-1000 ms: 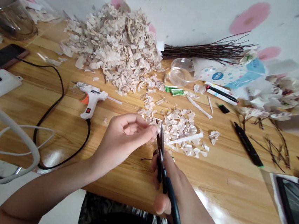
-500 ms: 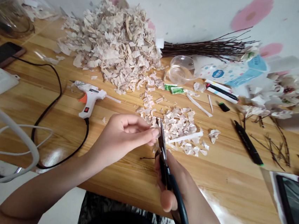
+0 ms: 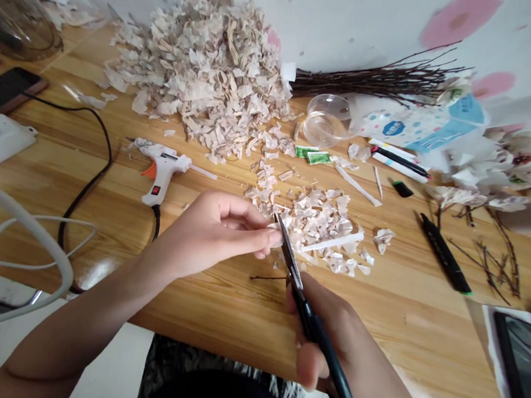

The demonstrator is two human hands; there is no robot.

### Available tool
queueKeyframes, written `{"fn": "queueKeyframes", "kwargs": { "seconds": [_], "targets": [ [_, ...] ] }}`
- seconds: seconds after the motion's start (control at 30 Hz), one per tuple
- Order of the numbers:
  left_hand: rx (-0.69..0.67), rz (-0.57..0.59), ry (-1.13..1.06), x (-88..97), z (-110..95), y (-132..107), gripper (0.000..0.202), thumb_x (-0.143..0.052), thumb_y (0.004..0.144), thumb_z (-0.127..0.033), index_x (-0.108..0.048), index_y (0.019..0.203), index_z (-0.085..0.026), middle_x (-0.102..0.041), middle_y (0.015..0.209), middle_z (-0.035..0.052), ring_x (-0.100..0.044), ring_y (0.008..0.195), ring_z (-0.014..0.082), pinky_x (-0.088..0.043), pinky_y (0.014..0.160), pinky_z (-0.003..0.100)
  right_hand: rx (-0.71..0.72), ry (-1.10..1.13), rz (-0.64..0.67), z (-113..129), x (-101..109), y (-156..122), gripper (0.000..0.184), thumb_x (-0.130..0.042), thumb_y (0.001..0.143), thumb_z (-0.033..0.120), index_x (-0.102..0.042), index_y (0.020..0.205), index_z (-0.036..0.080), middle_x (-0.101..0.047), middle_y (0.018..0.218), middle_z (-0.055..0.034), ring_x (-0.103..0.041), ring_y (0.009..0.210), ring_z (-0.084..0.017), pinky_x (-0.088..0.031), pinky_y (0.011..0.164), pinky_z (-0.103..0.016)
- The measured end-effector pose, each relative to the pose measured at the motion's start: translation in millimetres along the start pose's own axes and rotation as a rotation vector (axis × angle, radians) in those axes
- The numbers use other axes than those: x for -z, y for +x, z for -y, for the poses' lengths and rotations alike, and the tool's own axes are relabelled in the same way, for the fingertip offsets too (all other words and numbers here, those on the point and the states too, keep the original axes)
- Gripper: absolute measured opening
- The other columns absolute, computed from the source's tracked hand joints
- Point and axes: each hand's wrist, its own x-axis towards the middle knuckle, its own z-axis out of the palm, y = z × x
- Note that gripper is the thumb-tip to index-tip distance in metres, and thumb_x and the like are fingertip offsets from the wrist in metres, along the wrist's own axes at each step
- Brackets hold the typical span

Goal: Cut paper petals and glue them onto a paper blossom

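Observation:
My left hand (image 3: pixel 222 235) is closed, thumb and index finger pinching a small pale flake (image 3: pixel 279 241) that is mostly hidden by the fingertips. Dark-handled scissors (image 3: pixel 308 319) are in my right hand (image 3: pixel 341 316), with fingers wrapped round the handles. Their blades point up and to the left and lie right beside the left fingertips; they look nearly closed. Just beyond the blades lies a small heap of cut pale flakes (image 3: pixel 322 220), with a white strip (image 3: pixel 334 241) across it. A thin dark twig (image 3: pixel 267 278) lies below my left fingertips.
A large pile of dried pale flakes (image 3: pixel 207 74) stands against the wall. To the left are a glue gun (image 3: pixel 163 167), cables and a power strip (image 3: pixel 1 142). Rightward lie a clear cup (image 3: pixel 327 120), twig bundle (image 3: pixel 370 87), black marker (image 3: pixel 445 254) and tablet (image 3: pixel 519 367).
The scissors and my right hand have shifted slightly right and down, and the blades sit at a more slanted angle. My left hand keeps its pinch. The view has shifted slightly.

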Motion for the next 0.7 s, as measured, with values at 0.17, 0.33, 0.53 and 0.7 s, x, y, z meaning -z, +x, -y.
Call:
{"fn": "queueKeyframes", "kwargs": {
  "seconds": [0.17,0.33,0.53,0.7],
  "targets": [
    [0.003,0.039,0.058,4.6,-1.3,1.7,0.008,-0.074,0.074,-0.019,-0.071,0.066,-0.020,-0.071,0.062,-0.0037,-0.067,0.060,0.0095,-0.052,0.061,0.016,0.012,0.014,-0.003,1.5,2.9,-2.1,0.060,-0.054,0.074,0.079,-0.058,0.089,0.021,-0.058,0.073,-0.0010,-0.049,0.063,-0.020,-0.040,0.053,-0.027],
    [-0.015,0.098,0.108,9.4,-2.0,3.8,0.008,-0.073,0.075,-0.021,-0.072,0.068,-0.021,-0.071,0.063,-0.0039,-0.067,0.061,0.0093,-0.051,0.062,0.016,-0.071,0.021,0.017,4.0,3.5,-3.6,0.044,-0.069,0.073,0.062,-0.055,0.081,0.021,-0.051,0.068,0.0034,-0.043,0.061,-0.016,-0.036,0.053,-0.024],
    [0.002,0.140,0.093,10.6,-5.0,4.8,0.008,-0.072,0.075,-0.016,-0.071,0.068,-0.019,-0.071,0.063,-0.0045,-0.065,0.060,0.0078,-0.051,0.061,0.015,-0.105,-0.014,0.023,2.1,4.2,-3.2,0.046,-0.073,0.072,0.059,-0.047,0.072,0.021,-0.046,0.065,0.0051,-0.037,0.062,-0.014,-0.031,0.053,-0.023],
    [-0.023,0.135,0.130,12.4,-3.5,4.4,0.005,-0.071,0.077,-0.018,-0.070,0.072,-0.019,-0.070,0.067,-0.0044,-0.065,0.063,0.0080,-0.050,0.063,0.015,-0.058,0.001,-0.028,-3.2,6.5,-4.6,0.049,-0.062,0.078,0.066,-0.048,0.069,0.020,-0.046,0.062,0.0045,-0.037,0.058,-0.013,-0.030,0.050,-0.023]
  ]
}}
